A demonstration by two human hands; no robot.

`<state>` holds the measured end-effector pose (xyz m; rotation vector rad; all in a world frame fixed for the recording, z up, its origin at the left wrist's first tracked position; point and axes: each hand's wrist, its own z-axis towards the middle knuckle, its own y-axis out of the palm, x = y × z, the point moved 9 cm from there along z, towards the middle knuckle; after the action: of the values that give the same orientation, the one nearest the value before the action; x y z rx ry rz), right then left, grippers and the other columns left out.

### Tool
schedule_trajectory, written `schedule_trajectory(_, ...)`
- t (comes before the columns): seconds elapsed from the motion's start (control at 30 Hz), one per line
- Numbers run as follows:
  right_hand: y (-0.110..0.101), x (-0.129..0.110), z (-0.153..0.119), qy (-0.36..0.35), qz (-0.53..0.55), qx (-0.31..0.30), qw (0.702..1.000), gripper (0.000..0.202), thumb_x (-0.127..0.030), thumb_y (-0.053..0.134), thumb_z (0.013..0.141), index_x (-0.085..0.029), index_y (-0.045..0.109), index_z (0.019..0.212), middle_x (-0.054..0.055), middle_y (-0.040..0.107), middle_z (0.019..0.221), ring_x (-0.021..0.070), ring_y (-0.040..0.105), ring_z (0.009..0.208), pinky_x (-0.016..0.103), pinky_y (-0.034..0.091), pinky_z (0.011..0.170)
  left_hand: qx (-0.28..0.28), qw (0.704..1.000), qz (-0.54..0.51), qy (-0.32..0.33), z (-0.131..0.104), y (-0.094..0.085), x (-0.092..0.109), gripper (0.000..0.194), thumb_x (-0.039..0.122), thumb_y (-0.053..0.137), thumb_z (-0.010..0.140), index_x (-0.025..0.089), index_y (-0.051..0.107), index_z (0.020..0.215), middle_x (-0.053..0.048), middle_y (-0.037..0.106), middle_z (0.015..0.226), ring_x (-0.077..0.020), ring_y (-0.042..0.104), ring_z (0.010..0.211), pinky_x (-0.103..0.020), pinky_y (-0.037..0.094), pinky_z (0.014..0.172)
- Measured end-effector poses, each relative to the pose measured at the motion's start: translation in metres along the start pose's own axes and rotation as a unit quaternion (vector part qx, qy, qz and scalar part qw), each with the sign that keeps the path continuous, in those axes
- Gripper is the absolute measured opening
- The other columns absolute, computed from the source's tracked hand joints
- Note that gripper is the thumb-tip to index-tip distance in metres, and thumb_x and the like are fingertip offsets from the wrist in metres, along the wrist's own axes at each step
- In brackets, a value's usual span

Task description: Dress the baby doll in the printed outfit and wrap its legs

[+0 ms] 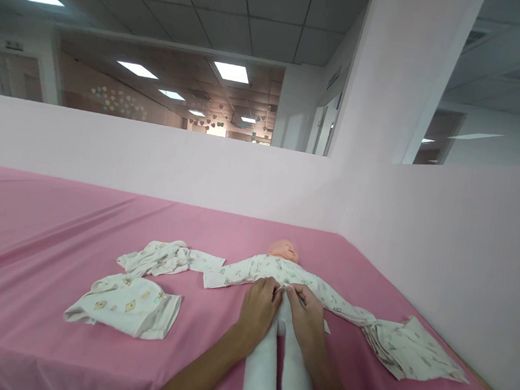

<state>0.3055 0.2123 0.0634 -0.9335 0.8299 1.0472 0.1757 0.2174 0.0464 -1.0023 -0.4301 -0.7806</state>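
Note:
A baby doll (284,250) lies on its back on the pink sheet (55,250), head away from me, white legs (272,366) towards me. It wears a white printed top (276,270) with both sleeves spread out. My left hand (258,304) and my right hand (308,311) sit side by side at the doll's waist, fingers pinching the lower hem of the top where its two front edges meet.
A crumpled white printed garment (158,258) and a folded one with yellow prints (129,305) lie left of the doll. Another printed cloth (410,348) lies at the right by the pink partition wall (442,247), which also runs along the back.

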Motion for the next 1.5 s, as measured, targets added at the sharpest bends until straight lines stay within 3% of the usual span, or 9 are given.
schedule_trajectory(0.23, 0.004, -0.004, -0.002, -0.014, -0.016, -0.018, 1.0, 0.029, -0.044, 0.053, 0.083, -0.018, 0.066, 0.083, 0.004, 0.07, 0.086, 0.0201, 0.062, 0.082, 0.03, 0.046, 0.076, 0.012, 0.999, 0.001, 0.051, 0.0, 0.0, 0.008, 0.019, 0.023, 0.039, 0.093, 0.015, 0.048, 0.078, -0.003, 0.056, 0.086, -0.0159, 0.046, 0.084, -0.029, 0.03, 0.074)
schedule_trajectory(0.4, 0.006, -0.004, -0.005, -0.023, -0.044, -0.027, 0.998, 0.029, -0.041, 0.051, 0.085, -0.019, 0.068, 0.092, 0.006, 0.071, 0.096, 0.0217, 0.063, 0.089, 0.033, 0.046, 0.082, 0.014, 0.998, -0.017, 0.066, 0.0, 0.0, 0.009, 0.015, 0.02, 0.04, 0.091, 0.015, 0.044, 0.077, -0.002, 0.053, 0.083, -0.0144, 0.042, 0.08, -0.027, 0.028, 0.071)
schedule_trajectory(0.63, 0.007, -0.012, -0.014, -0.064, -0.099, -0.037, 0.992, 0.027, -0.037, 0.048, 0.086, -0.022, 0.068, 0.098, 0.005, 0.07, 0.106, 0.0218, 0.063, 0.098, 0.036, 0.046, 0.089, -0.01, 0.998, -0.05, 0.048, -0.003, 0.0, 0.008, 0.009, 0.014, 0.038, 0.086, 0.016, 0.041, 0.078, -0.003, 0.051, 0.085, -0.0149, 0.041, 0.081, -0.028, 0.028, 0.072)
schedule_trajectory(0.9, 0.007, -0.018, -0.022, -0.103, -0.148, -0.028, 0.983, 0.034, -0.036, 0.043, 0.089, -0.023, 0.068, 0.109, 0.004, 0.068, 0.113, 0.0211, 0.061, 0.108, 0.036, 0.046, 0.095, -0.039, 0.994, -0.096, 0.02, -0.001, -0.004, 0.01, 0.012, 0.023, 0.04, 0.089, 0.016, 0.042, 0.079, 0.001, 0.053, 0.083, -0.0132, 0.043, 0.08, -0.028, 0.03, 0.072)
schedule_trajectory(1.03, 0.007, -0.019, -0.022, -0.123, -0.151, -0.025, 0.981, 0.035, -0.035, 0.042, 0.09, -0.022, 0.069, 0.108, 0.005, 0.068, 0.113, 0.0212, 0.061, 0.108, 0.036, 0.046, 0.096, -0.041, 0.992, -0.118, 0.021, -0.001, -0.006, 0.01, 0.008, 0.021, 0.04, 0.088, 0.018, 0.047, 0.088, 0.002, 0.058, 0.09, -0.0129, 0.047, 0.086, -0.027, 0.033, 0.076)
schedule_trajectory(1.2, 0.009, -0.022, -0.023, -0.144, -0.155, -0.031, 0.977, 0.034, -0.033, 0.044, 0.089, -0.022, 0.071, 0.106, 0.005, 0.068, 0.115, 0.0226, 0.06, 0.11, 0.038, 0.044, 0.098, -0.046, 0.99, -0.126, 0.041, -0.002, -0.005, 0.01, 0.016, 0.018, 0.039, 0.089, 0.021, 0.052, 0.098, 0.002, 0.059, 0.097, -0.0134, 0.049, 0.089, -0.028, 0.034, 0.08)
schedule_trajectory(1.37, 0.01, -0.024, -0.024, -0.138, -0.145, -0.034, 0.979, 0.032, -0.032, 0.044, 0.089, -0.024, 0.073, 0.1, 0.005, 0.069, 0.114, 0.0245, 0.06, 0.109, 0.04, 0.044, 0.096, -0.046, 0.987, -0.148, 0.035, -0.003, -0.01, 0.014, 0.019, 0.019, 0.038, 0.089, 0.021, 0.054, 0.098, 0.001, 0.06, 0.093, -0.0136, 0.049, 0.087, -0.027, 0.036, 0.078)
schedule_trajectory(1.5, 0.011, -0.024, -0.023, -0.138, -0.148, -0.043, 0.978, 0.034, -0.03, 0.044, 0.088, -0.025, 0.072, 0.106, 0.005, 0.068, 0.115, 0.0248, 0.059, 0.11, 0.041, 0.044, 0.096, -0.024, 0.982, -0.185, 0.01, -0.001, -0.016, 0.013, 0.018, 0.021, 0.039, 0.089, 0.02, 0.053, 0.099, 0.002, 0.06, 0.087, -0.0117, 0.052, 0.083, -0.026, 0.039, 0.077)
